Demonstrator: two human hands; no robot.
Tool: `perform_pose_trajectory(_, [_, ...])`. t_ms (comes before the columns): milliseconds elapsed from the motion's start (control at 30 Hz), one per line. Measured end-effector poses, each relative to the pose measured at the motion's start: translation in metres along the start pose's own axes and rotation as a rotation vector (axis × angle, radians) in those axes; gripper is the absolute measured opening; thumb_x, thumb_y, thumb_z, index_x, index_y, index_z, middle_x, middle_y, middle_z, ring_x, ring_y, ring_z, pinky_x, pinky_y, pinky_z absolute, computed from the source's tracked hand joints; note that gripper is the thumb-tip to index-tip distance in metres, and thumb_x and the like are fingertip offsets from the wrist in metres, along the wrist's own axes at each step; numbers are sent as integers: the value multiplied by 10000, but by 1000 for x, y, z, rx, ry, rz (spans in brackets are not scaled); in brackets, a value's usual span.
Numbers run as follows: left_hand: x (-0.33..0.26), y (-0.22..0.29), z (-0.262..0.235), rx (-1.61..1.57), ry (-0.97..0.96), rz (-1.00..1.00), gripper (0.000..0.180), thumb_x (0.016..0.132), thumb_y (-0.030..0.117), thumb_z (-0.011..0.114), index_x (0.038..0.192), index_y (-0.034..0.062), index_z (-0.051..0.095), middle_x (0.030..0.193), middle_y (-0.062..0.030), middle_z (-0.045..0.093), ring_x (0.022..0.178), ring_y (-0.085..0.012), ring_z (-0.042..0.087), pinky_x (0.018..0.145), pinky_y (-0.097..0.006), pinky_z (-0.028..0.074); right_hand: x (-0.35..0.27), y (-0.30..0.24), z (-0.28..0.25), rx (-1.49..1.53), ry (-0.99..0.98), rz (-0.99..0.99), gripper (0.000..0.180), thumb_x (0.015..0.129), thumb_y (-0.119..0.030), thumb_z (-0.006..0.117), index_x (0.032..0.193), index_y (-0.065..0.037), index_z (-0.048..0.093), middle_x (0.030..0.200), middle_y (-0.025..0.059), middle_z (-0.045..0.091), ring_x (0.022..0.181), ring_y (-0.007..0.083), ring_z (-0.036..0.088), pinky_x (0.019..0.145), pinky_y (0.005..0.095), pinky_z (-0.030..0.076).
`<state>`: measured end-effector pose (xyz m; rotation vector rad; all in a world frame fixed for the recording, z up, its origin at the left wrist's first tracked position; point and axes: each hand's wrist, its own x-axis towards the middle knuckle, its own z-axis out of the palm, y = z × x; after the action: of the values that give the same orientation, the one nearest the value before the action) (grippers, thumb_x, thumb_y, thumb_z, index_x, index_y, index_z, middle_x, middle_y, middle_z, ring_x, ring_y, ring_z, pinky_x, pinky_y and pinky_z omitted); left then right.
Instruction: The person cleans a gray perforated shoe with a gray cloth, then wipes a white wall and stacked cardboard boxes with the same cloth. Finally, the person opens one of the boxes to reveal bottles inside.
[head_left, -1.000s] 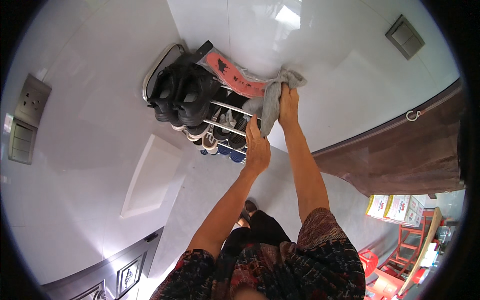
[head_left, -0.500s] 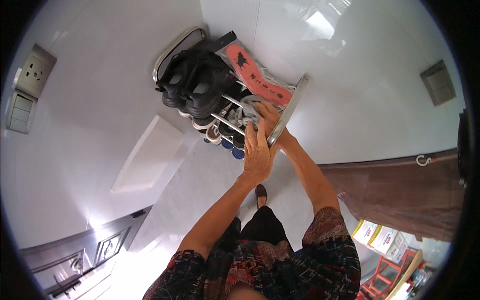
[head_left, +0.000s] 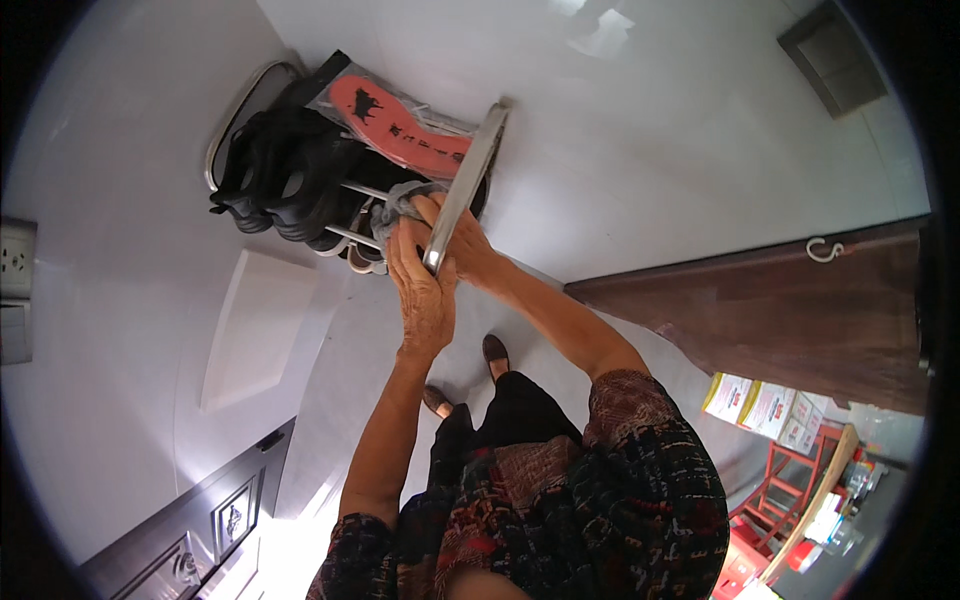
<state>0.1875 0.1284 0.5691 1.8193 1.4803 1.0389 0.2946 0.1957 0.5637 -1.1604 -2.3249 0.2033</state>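
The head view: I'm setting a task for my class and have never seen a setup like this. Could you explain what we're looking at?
There is no robot here, just a person's bare left hand and right hand. A wide fisheye camera, the left of two worn on the head, looks down, so straight edges bend near the rim. On the metal rack sit black shoes and an orange-red insole in clear wrapping. The right hand reaches past the rack's end bar to a bunched grey cloth; the left hand is beside it, close to the bar. Overlapping fingers hide how firmly the cloth is held.
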Motion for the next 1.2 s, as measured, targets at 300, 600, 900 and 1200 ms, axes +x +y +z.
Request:
perform_pose_trajectory(300, [1, 5, 7, -185, -25, -20, 705, 897, 45, 500, 1444, 42, 55, 1382, -267, 279, 1266, -401, 293, 1048, -453, 265, -124, -11, 17, -28, 334, 222, 360, 689, -92, 687, 1032, -88, 575, 1024, 119, 509, 1006, 299, 503, 806, 416, 443])
perform_pose_trajectory(600, [-1, 7, 13, -207, 90, -47, 718, 905, 0, 483, 1462, 122, 46, 1274, -187, 435, 1034, -270, 489, 892, -359, 411, -167, 75, -86, -576, 461, 16, 303, 673, -110, 692, 973, -140, 661, 1081, 141, 537, 970, 310, 519, 799, 421, 412])
perform_pose_trajectory(900, [-3, 2, 29, -154, 241, -69, 588, 961, 139, 424, 1457, 129, 110, 1394, -180, 341, 1176, -244, 468, 985, -370, 359, -312, 222, 72, 242, 331, 1064, 374, 825, -14, 466, 1196, -25, 507, 1199, 234, 507, 1116, 368, 476, 931, 450, 392])
perform_pose_trajectory(1200, [-11, -3, 24, -19, 216, -87, 585, 979, 366, 394, 1434, 122, 117, 1123, -129, 610, 1152, -231, 515, 1031, -387, 328, -267, 173, -71, -57, 292, 504, 521, 668, 86, 539, 1153, -102, 570, 1131, 173, 490, 1054, 354, 485, 903, 384, 426])
